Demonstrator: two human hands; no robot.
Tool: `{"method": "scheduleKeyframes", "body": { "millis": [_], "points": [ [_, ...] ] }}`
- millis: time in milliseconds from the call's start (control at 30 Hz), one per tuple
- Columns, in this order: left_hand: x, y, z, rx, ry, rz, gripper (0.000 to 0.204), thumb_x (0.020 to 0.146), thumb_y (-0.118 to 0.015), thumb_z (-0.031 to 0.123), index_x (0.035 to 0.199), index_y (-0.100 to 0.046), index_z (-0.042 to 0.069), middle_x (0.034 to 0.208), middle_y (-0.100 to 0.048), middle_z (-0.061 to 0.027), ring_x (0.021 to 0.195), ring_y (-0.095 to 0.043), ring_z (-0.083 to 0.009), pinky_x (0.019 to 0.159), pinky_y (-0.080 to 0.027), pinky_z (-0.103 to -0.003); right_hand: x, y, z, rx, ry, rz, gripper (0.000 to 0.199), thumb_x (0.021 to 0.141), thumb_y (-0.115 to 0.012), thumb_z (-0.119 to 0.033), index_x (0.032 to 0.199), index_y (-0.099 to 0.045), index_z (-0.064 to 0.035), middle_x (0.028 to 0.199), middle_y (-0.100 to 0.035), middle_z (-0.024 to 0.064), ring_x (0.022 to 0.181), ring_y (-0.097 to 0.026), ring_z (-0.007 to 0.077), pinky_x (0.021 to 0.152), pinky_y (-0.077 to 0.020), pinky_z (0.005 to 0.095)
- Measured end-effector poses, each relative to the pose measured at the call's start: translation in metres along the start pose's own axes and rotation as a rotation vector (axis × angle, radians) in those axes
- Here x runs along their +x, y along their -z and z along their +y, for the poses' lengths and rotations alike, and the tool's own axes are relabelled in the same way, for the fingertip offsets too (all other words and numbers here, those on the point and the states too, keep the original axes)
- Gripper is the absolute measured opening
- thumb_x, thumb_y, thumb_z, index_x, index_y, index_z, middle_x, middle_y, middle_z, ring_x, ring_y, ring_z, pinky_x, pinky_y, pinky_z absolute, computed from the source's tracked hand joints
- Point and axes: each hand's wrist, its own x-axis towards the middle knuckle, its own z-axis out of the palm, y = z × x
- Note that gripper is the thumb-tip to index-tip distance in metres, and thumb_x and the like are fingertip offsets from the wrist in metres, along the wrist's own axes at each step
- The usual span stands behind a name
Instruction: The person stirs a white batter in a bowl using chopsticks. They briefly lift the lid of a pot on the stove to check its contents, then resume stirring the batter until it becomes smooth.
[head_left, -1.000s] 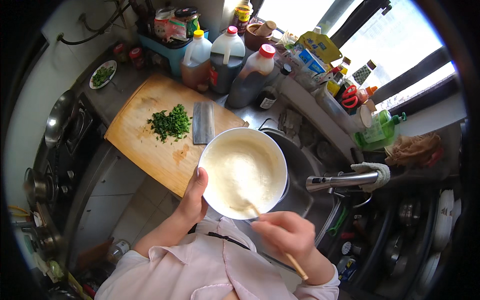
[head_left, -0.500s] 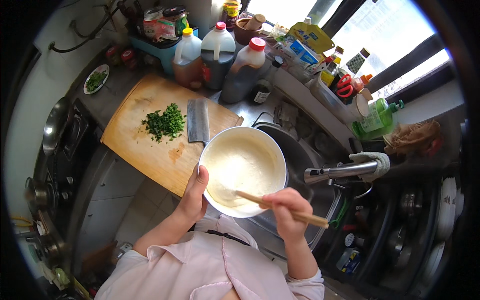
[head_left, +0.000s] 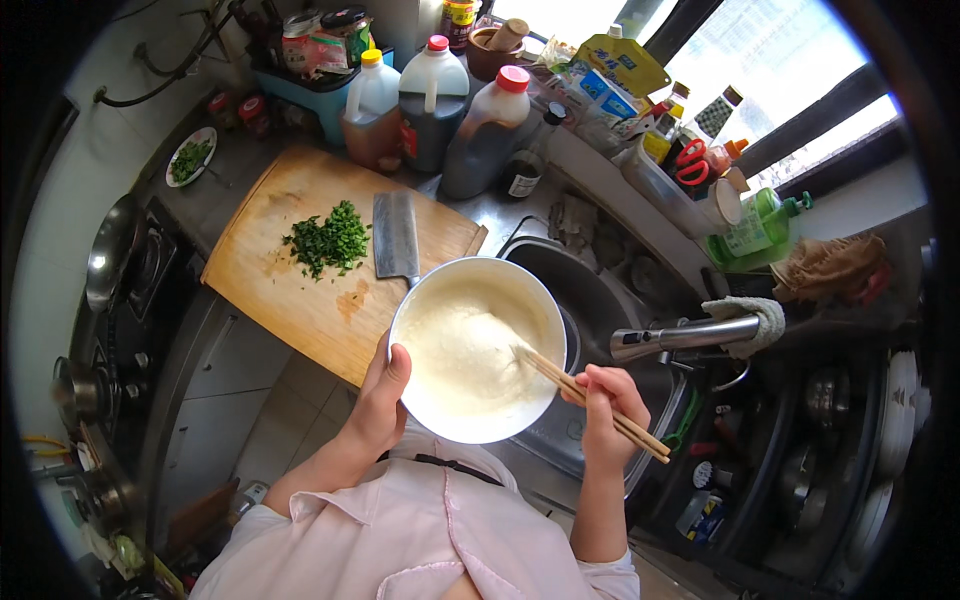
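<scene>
My left hand (head_left: 382, 396) grips a white bowl (head_left: 478, 428) by its left side, thumb over the rim; its other fingers are hidden beneath. Inside lies a thick, pale cream-coloured batter (head_left: 455, 345), raised into a mound at the middle. Closed around a pair of wooden chopsticks (head_left: 560, 376), my right hand (head_left: 612, 412) is at the lower right of the bowl, with the tips sunk in the batter. Behind the bowl, a cleaver (head_left: 396, 235) rests on a wooden cutting board (head_left: 270, 230) beside a heap of chopped greens (head_left: 330, 240).
A steel sink (head_left: 560, 275) with a faucet (head_left: 685, 337) lies to the right. Several large sauce jugs (head_left: 432, 100) stand behind the board. At left are a plate of greens (head_left: 190, 157) and a stove with a pan (head_left: 115, 252). A dish rack (head_left: 780, 450) occupies the right.
The chopstick tips have swung from the batter's lower middle to its right side, and my right hand has shifted right. The batter's surface has mounded up. The bowl moved slightly left.
</scene>
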Motion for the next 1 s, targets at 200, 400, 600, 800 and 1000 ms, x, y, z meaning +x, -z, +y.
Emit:
{"method": "scheduleKeyframes", "body": {
  "millis": [200, 400, 600, 800, 1000],
  "points": [
    [-0.001, 0.002, -0.002, 0.03, -0.01, 0.026, 0.067, 0.097, -0.044, 0.047, 0.143, -0.026, 0.001, 0.136, -0.043, -0.0145, 0.125, -0.043, -0.0219, 0.104, -0.036, -0.034, -0.019, -0.007, -0.003, 0.005, -0.087, -0.184, 0.015, 0.084, -0.053, 0.006, 0.091, -0.066, 0.0053, 0.086, -0.061, 0.0116, 0.073, -0.064, 0.0167, 0.067, -0.0544, 0.0258],
    [-0.001, 0.005, -0.01, -0.002, 0.05, 0.009, 0.068, 0.097, -0.045, 0.047, 0.143, -0.025, 0.001, 0.138, -0.042, -0.0142, 0.127, -0.041, -0.0216, 0.105, -0.034, -0.034, -0.021, -0.024, 0.003, 0.145, -0.033, -0.171, 0.015, 0.086, -0.05, 0.007, 0.089, -0.065, 0.0058, 0.084, -0.059, 0.0127, 0.074, -0.066, 0.0224, 0.066, -0.0596, 0.035],
    [-0.005, 0.004, -0.008, -0.003, 0.041, 0.003, 0.072, 0.095, -0.047, 0.05, 0.143, -0.025, 0.001, 0.137, -0.042, -0.0141, 0.126, -0.041, -0.0217, 0.105, -0.033, -0.034, 0.009, -0.016, -0.002, -0.013, 0.112, 0.025, 0.012, 0.089, -0.056, 0.003, 0.098, -0.065, 0.0037, 0.09, -0.06, 0.0119, 0.078, -0.064, 0.0164, 0.067, -0.0571, 0.028],
    [-0.009, 0.007, -0.005, 0.029, 0.042, 0.053, 0.073, 0.094, -0.048, 0.051, 0.143, -0.025, 0.001, 0.137, -0.042, -0.0142, 0.126, -0.042, -0.022, 0.105, -0.034, -0.034, -0.01, 0.006, -0.002, -0.064, -0.053, -0.088, 0.015, 0.086, -0.058, 0.006, 0.098, -0.066, 0.0034, 0.089, -0.059, 0.0108, 0.073, -0.065, 0.0168, 0.068, -0.0535, 0.0247],
    [-0.007, 0.01, -0.014, 0.015, 0.07, 0.036, 0.07, 0.096, -0.046, 0.048, 0.143, -0.025, 0.001, 0.137, -0.042, -0.014, 0.126, -0.041, -0.0218, 0.105, -0.034, -0.034, -0.032, -0.014, 0.002, 0.018, -0.091, -0.211, 0.016, 0.081, -0.063, 0.004, 0.095, -0.07, -0.0001, 0.076, -0.062, 0.0072, 0.068, -0.06, 0.0138, 0.062, -0.0471, 0.0236]
  ]
}}
